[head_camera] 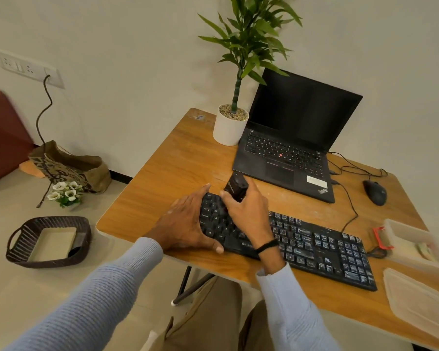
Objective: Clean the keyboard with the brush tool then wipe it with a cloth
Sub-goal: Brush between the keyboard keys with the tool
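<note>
A black keyboard [314,247] lies slanted on the wooden table [178,165]; its right keys look dusty white. My left hand [188,224] grips the keyboard's left end, thumb on the front edge. My right hand [249,211] holds a black brush tool [236,187] upright over the left keys; the bristles are hidden behind my fingers. No cloth is clearly visible; something pale lies in the clear plastic box [413,244] at the right.
An open black laptop [287,150] and a white potted plant [230,127] stand behind the keyboard. A black mouse [375,192] and cables lie at the right. A plastic lid [421,302] sits at the near right. A wicker basket [48,241] is on the floor.
</note>
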